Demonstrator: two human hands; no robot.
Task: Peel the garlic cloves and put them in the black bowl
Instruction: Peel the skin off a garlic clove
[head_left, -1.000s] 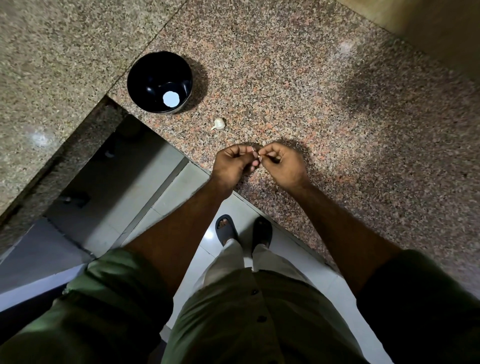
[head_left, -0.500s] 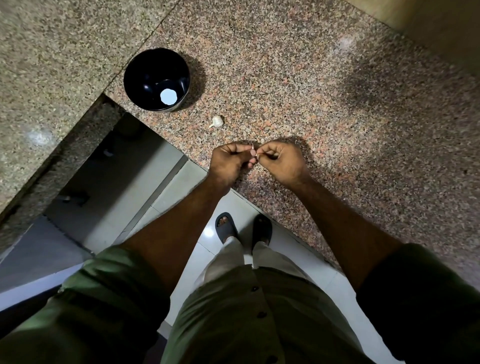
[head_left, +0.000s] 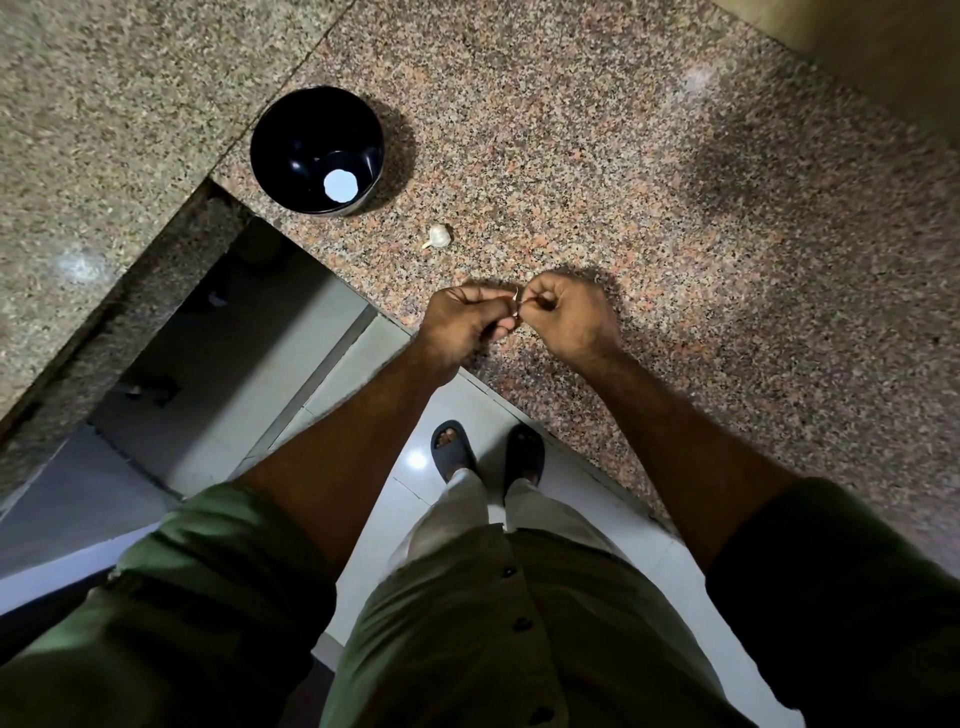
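My left hand (head_left: 462, 325) and my right hand (head_left: 566, 314) meet fingertip to fingertip over the granite counter near its front edge. Between them they pinch a small garlic clove (head_left: 514, 304), mostly hidden by the fingers, with a thin curl of skin showing. A whole white garlic piece (head_left: 439, 235) lies on the counter just beyond the hands. The black bowl (head_left: 270, 140) stands further back to the left, with a bright white round patch at its bottom.
The speckled granite counter (head_left: 675, 208) spreads to the right and back; a second slab (head_left: 104, 104) runs off to the left. Below the counter edge lies a white tiled floor (head_left: 587, 493) with my sandalled feet.
Both hands stay together on the clove, shifting only slightly. A thin strip of skin now sticks up between the fingertips. The bowl and the loose garlic have not moved.
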